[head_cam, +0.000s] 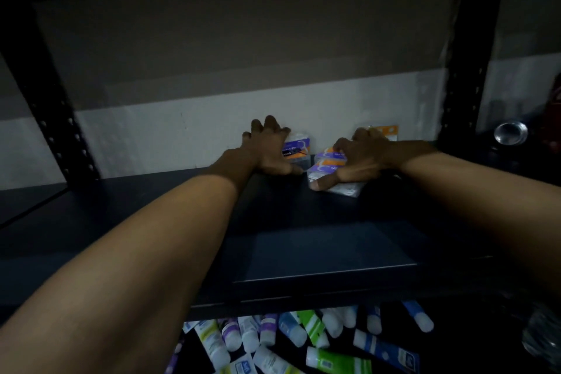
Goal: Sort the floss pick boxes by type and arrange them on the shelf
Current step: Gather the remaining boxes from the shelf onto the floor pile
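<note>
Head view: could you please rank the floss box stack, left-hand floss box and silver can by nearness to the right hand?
1. floss box stack, under the right hand.
2. left-hand floss box, to its left.
3. silver can, far right.

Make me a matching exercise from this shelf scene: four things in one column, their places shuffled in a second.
1. left hand
2. right hand
3. shiny round metal can
4. white, green and blue plastic tubes

A. on the level below the dark shelf board
B. on the heap of clear floss pick packs
C. right of the black shelf post
D. on the single purple-and-orange floss pick box by the wall

Pairs: 1-D, 2-B, 3-C, 4-A.
</note>
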